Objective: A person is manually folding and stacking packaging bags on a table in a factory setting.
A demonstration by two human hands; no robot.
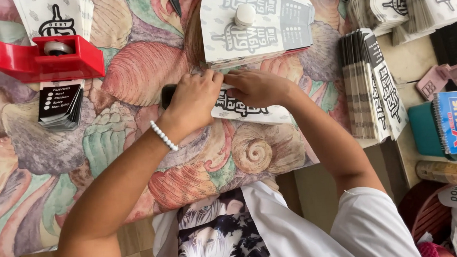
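The left hand [195, 98] and the right hand [255, 87] press side by side on a flat white printed paper carton [248, 109], fingers curled down on its upper edge; both grip it against the tabletop [29, 152], which wears a shell-patterned cloth. The carton lies at the middle of that cloth. Just beyond the carton sits a stack of the same cartons [257, 27] with a small white round weight [244, 14] on top. Well to the carton's left stands a red tape dispenser [43, 59]. To its right, a row of folded cartons [370, 83] leans on edge.
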